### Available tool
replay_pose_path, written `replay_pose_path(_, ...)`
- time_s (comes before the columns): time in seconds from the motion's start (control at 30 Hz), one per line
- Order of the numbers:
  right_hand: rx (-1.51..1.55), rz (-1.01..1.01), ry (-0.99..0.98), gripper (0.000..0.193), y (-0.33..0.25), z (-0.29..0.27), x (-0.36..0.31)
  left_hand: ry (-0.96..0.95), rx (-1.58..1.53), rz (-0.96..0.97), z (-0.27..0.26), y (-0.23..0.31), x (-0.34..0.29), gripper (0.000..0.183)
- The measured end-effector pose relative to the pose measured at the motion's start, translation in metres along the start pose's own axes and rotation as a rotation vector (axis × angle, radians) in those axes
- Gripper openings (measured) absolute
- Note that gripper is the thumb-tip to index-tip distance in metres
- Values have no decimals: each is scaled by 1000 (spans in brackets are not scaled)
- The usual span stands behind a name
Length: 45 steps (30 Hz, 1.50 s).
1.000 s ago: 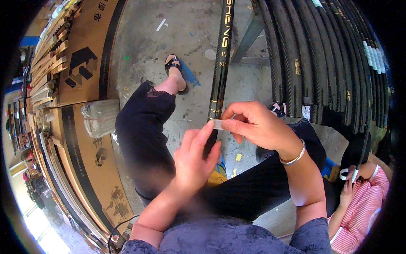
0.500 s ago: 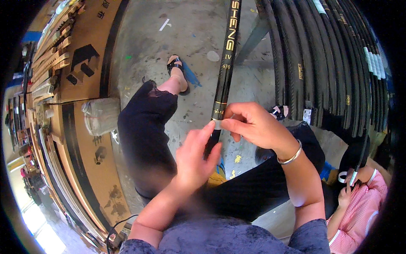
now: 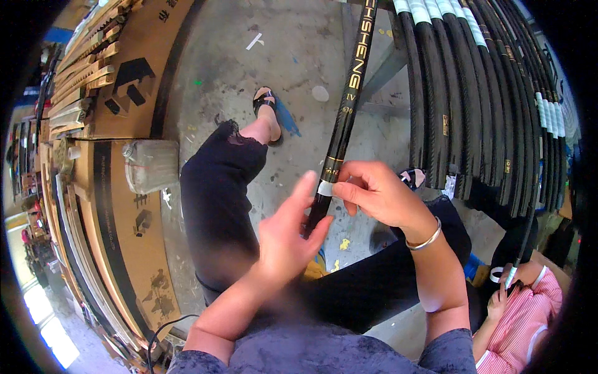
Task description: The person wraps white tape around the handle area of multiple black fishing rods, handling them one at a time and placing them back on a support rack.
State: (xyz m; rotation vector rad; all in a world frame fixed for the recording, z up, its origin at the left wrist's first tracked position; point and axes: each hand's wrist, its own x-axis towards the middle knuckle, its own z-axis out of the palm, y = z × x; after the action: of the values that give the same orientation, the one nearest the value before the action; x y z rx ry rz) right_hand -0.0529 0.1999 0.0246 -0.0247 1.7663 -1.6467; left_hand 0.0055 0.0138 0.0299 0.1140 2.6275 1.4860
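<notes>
two bare forearms rose from a mottled dark-blue shirt (image 3: 324, 352) above black lace-hemmed trousers (image 3: 215, 199). between the knees slanted a black fishing-rod-like pole (image 3: 339, 140) with gold lettering and thin gold rings, its upper part leaning away to the right.

the left hand (image 3: 286, 240) sat at the pole's lower stretch, its blurred forefinger straight and spread from the thumb, the shaft passing between them; whether its other fingers gripped behind, i could not tell. the right hand (image 3: 381, 196), with a silver bangle (image 3: 426, 236) at the wrist, pinched between thumb and bent forefinger at the right edge of a white tape band (image 3: 325, 188), which lay across the pole just below the lowest gold ring.

beyond, a black sandal (image 3: 264, 95) stood on the scuffed grey concrete floor (image 3: 286, 56). at the right, a co-worker in a red-and-white striped top (image 3: 520, 324) had a tape roll (image 3: 496, 274) close to the hands and a slim dark pole. to the left, a translucent plastic jug (image 3: 151, 165) stood by printed cardboard cartons (image 3: 134, 128) and stacked wooden strips (image 3: 87, 81); further right lay a row of black poles (image 3: 458, 112), several white-banded.
</notes>
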Motion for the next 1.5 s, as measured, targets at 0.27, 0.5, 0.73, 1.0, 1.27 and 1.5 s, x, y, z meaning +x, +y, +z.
replay_pose_path(0.27,-27,24,10,20,-7,0,-4,-29,239,211,0,5,-1,69)
replay_pose_path(0.5,56,-73,-28,25,7,-17,-31,43,158,167,9,-5,-2,70)
replay_pose_path(0.73,-43,-15,-111,23,2,-28,-46,84,137,200,11,-3,-1,68)
replay_pose_path(1.0,-101,-70,60,28,-7,-15,-59,93,159,187,13,-4,-2,67)
replay_pose_path(1.27,-130,-44,44,23,-10,-19,-61,85,147,191,14,-7,-3,66)
replay_pose_path(1.5,-82,40,36,23,-6,-21,-60,71,95,171,14,-9,-2,65)
